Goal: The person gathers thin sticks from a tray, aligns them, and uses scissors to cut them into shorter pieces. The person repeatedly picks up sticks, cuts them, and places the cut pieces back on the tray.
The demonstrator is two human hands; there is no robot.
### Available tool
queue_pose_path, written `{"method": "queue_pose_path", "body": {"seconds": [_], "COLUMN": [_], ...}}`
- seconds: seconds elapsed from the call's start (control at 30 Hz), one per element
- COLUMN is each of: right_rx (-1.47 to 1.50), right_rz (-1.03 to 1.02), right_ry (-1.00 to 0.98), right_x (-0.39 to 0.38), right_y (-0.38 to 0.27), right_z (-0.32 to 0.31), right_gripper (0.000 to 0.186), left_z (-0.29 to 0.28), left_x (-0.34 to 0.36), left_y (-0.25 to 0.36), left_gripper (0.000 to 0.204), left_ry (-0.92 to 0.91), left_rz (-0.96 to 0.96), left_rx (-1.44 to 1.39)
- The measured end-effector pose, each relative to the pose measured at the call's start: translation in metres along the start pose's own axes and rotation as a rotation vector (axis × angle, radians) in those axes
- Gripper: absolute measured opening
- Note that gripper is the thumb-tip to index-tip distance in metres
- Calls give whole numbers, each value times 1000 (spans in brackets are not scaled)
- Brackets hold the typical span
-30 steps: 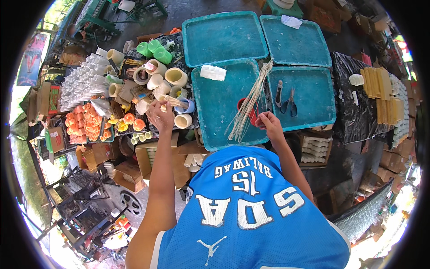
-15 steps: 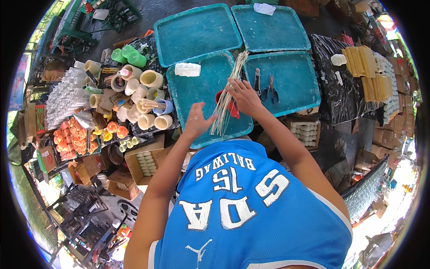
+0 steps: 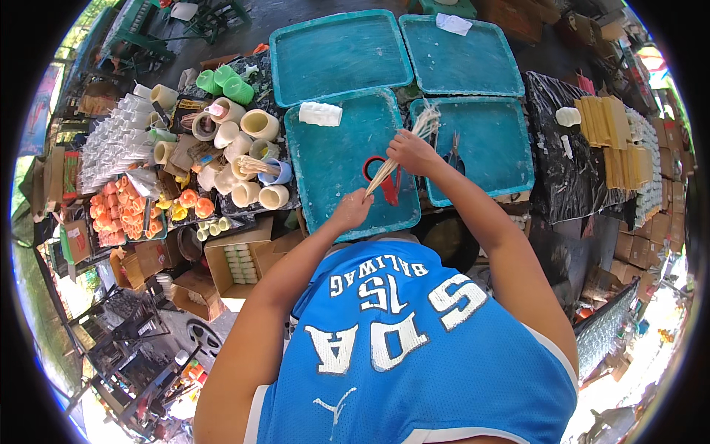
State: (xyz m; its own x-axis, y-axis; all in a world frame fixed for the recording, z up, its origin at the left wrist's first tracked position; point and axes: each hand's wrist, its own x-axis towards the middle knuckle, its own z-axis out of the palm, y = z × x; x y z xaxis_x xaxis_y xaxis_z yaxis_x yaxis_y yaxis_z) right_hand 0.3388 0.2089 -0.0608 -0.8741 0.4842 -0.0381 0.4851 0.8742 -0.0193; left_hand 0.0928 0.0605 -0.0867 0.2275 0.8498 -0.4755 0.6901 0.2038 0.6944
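A bundle of long, pale thin strands slants over the middle of the trays, gripped at its lower end by my left hand and higher up by my right hand. Their frayed upper ends fan out at the back. Under the bundle, red-handled scissors or a similar tool lie on the front left teal tray. Dark scissors on the front right tray are partly hidden by my right arm. A white ribbed piece sits at the back of the front left tray.
Cream cylinders, white pieces and orange pieces crowd the left. Two teal trays stand behind, one holding white paper. Black plastic and yellow sheets are at the right. Cardboard boxes sit below.
Both hands have closed round the strands, which are gathered tighter and lifted slightly. My left hand moved right from the cylinders; my right hand moved up along the bundle.
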Motion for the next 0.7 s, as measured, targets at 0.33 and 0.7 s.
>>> {"method": "queue_pose_path", "body": {"seconds": [0.33,0.7], "right_rx": [372,1055], "right_rz": [383,662], "right_ry": [111,363], "right_x": [-20,28], "right_y": [-7,-133], "right_z": [-47,-100], "right_gripper": [15,17], "left_z": [-128,-129], "left_x": [-21,-37], "left_y": [47,70], "left_gripper": [33,48], "left_ry": [257,431], "left_rz": [169,240], "left_rx": [567,-856]}}
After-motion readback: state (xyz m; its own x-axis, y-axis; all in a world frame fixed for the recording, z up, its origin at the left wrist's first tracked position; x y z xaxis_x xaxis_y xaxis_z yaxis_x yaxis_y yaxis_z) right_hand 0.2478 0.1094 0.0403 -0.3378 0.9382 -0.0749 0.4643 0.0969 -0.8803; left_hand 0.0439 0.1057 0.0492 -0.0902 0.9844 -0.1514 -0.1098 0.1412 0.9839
